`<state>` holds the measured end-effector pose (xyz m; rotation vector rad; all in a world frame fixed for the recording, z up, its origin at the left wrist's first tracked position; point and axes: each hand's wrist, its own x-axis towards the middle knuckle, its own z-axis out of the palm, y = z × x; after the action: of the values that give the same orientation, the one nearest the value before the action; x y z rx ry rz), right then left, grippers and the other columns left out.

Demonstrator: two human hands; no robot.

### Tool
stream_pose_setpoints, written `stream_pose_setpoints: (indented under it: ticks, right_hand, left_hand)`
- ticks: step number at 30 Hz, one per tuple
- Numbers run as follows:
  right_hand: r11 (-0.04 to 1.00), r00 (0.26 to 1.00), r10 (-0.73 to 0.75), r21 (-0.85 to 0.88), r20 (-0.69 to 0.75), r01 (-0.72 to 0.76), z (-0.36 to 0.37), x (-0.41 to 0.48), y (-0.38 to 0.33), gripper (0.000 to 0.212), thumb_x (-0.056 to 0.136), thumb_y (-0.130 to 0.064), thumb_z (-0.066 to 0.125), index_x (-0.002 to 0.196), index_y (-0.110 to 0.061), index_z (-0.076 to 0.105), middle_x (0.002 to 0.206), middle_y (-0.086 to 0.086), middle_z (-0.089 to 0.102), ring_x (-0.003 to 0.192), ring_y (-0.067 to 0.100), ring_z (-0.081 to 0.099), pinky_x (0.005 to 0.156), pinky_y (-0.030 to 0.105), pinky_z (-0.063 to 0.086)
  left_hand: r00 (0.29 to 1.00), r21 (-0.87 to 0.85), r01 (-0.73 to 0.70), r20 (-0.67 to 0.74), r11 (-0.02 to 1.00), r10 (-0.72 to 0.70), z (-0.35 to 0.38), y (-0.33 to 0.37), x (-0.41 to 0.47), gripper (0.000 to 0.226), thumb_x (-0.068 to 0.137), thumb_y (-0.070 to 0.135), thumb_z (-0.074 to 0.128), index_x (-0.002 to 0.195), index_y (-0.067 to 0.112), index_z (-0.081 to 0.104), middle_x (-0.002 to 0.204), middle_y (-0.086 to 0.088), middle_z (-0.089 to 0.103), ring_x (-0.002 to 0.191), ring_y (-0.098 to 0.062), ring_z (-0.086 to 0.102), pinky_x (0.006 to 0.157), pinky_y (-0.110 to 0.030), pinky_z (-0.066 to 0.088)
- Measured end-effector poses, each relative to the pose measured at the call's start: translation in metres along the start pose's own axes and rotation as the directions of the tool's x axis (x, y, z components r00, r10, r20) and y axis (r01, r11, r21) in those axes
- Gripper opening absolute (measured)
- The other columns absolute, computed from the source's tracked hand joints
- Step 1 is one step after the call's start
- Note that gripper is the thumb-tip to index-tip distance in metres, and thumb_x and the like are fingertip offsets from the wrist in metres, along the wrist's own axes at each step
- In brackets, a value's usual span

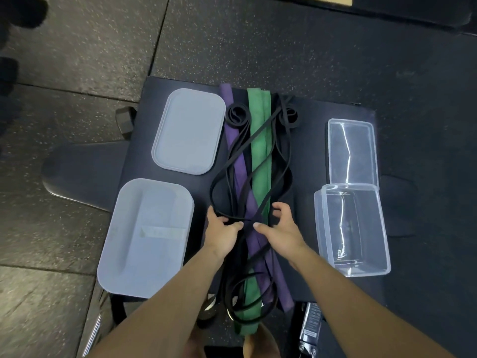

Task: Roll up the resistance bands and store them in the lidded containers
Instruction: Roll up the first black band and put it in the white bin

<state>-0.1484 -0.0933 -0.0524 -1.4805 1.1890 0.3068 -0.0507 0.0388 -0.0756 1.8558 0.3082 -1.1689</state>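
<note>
A tangle of resistance bands lies lengthwise down the middle of a dark padded bench (317, 140): a wide green band (260, 140), a purple band (238, 164) crossing under it, and thin black bands (280, 174) looping over both. Two black bands sit partly rolled at the far end (236, 113). My left hand (223, 232) and my right hand (280, 228) are both on the pile near its middle, fingers curled into the black and purple strands. Which strand each hand grips is hard to tell.
Two frosted grey lids or tubs lie on the left, one far (189, 130) and one near (144, 236). On the right are a clear lid (352, 151) and an open clear container (352, 228). Speckled rubber floor surrounds the bench; a dumbbell end (125, 120) sits at the left.
</note>
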Motion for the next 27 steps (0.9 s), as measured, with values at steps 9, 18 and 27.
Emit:
stream_pose_setpoints:
  ticks: [9, 18, 27]
  right_hand:
    - [0.989, 0.993, 0.115, 0.092, 0.039, -0.118, -0.003, 0.003, 0.008, 0.072, 0.092, -0.030, 0.076, 0.153, -0.017, 0.039, 0.140, -0.002, 0.058, 0.125, 0.017, 0.059, 0.104, 0.028, 0.045]
    - [0.979, 0.995, 0.092, 0.178, 0.038, -0.098, 0.000, -0.001, 0.005, 0.028, 0.091, -0.040, 0.073, 0.117, -0.030, 0.066, 0.112, -0.008, 0.074, 0.106, 0.012, 0.069, 0.100, 0.038, 0.054]
    - [0.999, 0.999, 0.036, 0.033, -0.030, -0.035, -0.019, -0.008, -0.001, 0.006, 0.098, -0.017, 0.063, 0.101, -0.020, 0.058, 0.093, -0.007, 0.069, 0.085, 0.011, 0.065, 0.070, 0.022, 0.049]
  left_hand:
    - [0.978, 0.018, -0.042, 0.203, 0.999, 0.038, 0.020, 0.007, -0.009, 0.071, 0.096, 0.004, 0.060, 0.154, 0.036, 0.036, 0.149, 0.003, 0.048, 0.123, -0.009, 0.056, 0.098, -0.019, 0.047]
    - [0.925, 0.056, -0.179, 0.349, 0.982, 0.149, 0.023, 0.008, -0.022, 0.084, 0.094, -0.018, 0.044, 0.153, 0.042, 0.043, 0.139, 0.012, 0.065, 0.122, 0.004, 0.062, 0.093, -0.014, 0.050]
    - [0.971, -0.058, -0.097, 0.216, 0.994, 0.107, 0.016, -0.002, -0.023, 0.067, 0.096, -0.019, 0.044, 0.147, 0.023, 0.053, 0.127, -0.003, 0.073, 0.113, -0.016, 0.071, 0.086, -0.023, 0.055]
